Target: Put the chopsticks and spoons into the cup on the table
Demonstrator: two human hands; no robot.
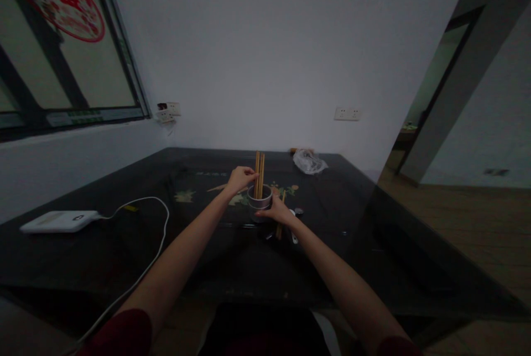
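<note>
My left hand (240,178) pinches the upper part of some wooden chopsticks (260,171). They stand nearly upright with their lower ends inside a round light-coloured cup (251,199). Around the cup's right side wraps my right hand (279,210), its fingers closed on the wall. Beside and partly behind my right wrist lie more chopsticks (279,231) on the dark table. A white spoon (294,237) rests near them, and a small metal utensil (299,211) shows just past the wrist. The cup's inside is mostly hidden.
The glossy dark table (136,259) has a painted flower pattern. On its left lies a white power bank (60,221) with a white cable (165,229) running toward the front edge. A crumpled clear plastic bag (309,162) sits at the back, near the wall.
</note>
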